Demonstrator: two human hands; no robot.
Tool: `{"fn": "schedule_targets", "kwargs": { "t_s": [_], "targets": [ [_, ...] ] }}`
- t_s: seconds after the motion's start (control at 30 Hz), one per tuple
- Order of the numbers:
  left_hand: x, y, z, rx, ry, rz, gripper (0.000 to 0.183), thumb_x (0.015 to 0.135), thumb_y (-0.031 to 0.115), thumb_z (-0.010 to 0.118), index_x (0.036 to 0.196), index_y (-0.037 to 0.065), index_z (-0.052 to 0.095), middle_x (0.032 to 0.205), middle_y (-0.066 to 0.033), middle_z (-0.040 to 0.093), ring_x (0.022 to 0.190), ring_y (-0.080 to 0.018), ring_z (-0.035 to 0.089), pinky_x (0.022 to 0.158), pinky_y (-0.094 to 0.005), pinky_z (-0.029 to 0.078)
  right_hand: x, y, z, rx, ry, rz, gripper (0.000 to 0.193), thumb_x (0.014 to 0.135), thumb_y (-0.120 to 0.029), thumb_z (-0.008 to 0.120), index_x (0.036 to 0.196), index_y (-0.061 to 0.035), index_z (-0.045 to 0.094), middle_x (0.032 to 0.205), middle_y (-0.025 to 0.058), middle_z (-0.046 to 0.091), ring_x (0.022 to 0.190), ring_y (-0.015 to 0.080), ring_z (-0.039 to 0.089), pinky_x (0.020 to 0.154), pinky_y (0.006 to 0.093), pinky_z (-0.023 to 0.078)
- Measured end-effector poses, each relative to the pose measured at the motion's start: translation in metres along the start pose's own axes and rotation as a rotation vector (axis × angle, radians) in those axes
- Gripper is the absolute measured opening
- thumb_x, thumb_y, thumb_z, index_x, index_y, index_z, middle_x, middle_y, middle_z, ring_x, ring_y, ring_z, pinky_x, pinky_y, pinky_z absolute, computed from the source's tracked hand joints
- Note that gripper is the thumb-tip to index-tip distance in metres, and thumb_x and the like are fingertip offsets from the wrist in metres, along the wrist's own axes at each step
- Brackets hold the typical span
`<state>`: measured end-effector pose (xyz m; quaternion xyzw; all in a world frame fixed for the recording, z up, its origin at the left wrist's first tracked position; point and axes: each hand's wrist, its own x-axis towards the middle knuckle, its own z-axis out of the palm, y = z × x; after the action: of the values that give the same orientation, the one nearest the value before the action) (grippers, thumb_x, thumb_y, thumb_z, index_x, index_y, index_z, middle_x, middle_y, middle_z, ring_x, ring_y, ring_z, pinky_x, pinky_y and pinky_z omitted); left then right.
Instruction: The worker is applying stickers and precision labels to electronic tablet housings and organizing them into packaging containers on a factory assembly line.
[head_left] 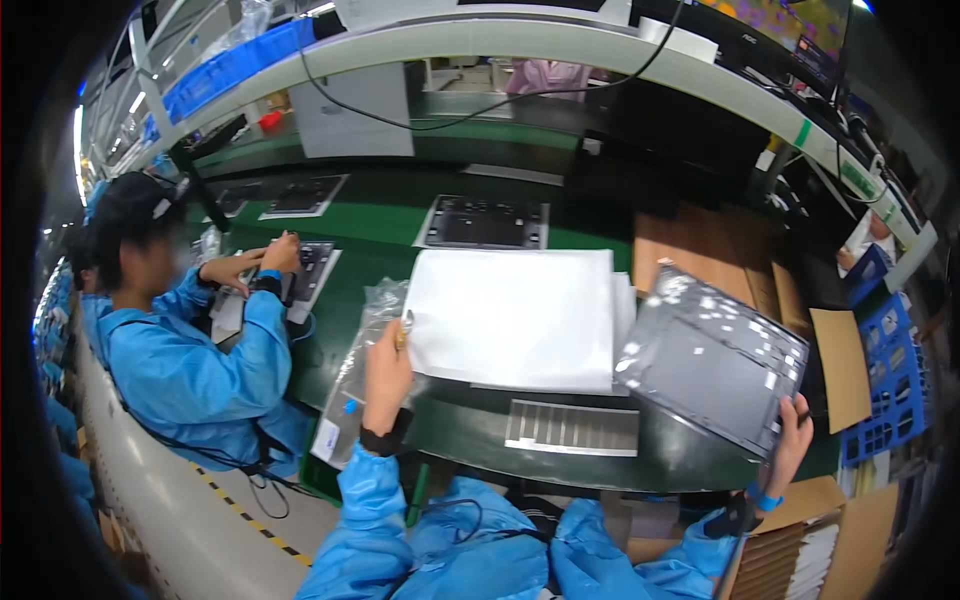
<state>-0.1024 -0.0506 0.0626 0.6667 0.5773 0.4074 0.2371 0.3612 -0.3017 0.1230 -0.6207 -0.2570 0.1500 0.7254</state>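
Two hands are well apart in the head view, one on either side of the white sheets (510,320). The right hand (793,435) grips the lower right corner of a dark panel (715,362) that is to the right of the sheets; whether the panel rests on something or is partly lifted cannot be told. The left hand (387,372) is at the left edge of the sheets with its fingers curled in; whether they pinch the paper, something else or nothing cannot be told. The step in hand looks to be handling the panel, and moving it would seem to call for a firm, level hold, since a grip at one corner may let the far end drag. Edges crowd the sheets: the panel's left corner is just beside them, a clear plastic bag (365,375) runs along their left, and a slotted strip (572,428) lies nearer the person. Green bench (450,425) shows in front of the sheets, leaving modest room. Right of the sheets, past the panel, a cardboard flap (842,370) limits sideways swing; a co-worker (185,345) is well to their left.
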Motion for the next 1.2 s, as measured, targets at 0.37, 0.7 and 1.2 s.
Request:
{"fn": "schedule_targets", "kwargs": {
  "t_s": [0.37,0.7,1.2],
  "targets": [
    [0.018,-0.006,0.08,-0.334,-0.225,0.0,0.025,0.098,0.011,0.048,0.118,0.0,0.056,0.07,-0.015,0.062,0.052,-0.0193,0.059,0.048,-0.0349,0.045,0.028,0.012,0.141,-0.103,-0.307,0.011,0.019,0.091,-0.018,0.067,0.099,-0.0006,0.065,0.088,-0.0013,0.06,0.078,0.0073,0.051,0.07,0.0235,0.041],
    [0.008,-0.025,0.089,0.059,0.095,0.171,0.048,0.102,0.02,0.048,0.144,0.005,0.033,0.078,-0.0027,0.057,0.056,-0.0073,0.052,0.046,-0.0245,0.04,0.023,0.088,0.193,-0.797,-0.4,-0.175,0.016,0.091,-0.014,0.063,0.097,0.0004,0.067,0.082,0.0168,0.064,0.073,0.031,0.061,0.061,0.0371,0.046],
    [-0.033,0.094,0.091,-0.363,-0.615,0.276,0.093,0.088,0.013,0.064,0.154,0.007,-0.001,0.123,-0.0195,0.052,0.109,-0.0288,0.054,0.094,-0.0383,0.044,-0.065,0.038,0.259,0.053,-0.631,0.038,0.017,0.09,-0.015,0.07,0.089,0.0015,0.066,0.081,0.0039,0.063,0.068,0.007,0.056,0.058,0.0234,0.044]
  ]
}}
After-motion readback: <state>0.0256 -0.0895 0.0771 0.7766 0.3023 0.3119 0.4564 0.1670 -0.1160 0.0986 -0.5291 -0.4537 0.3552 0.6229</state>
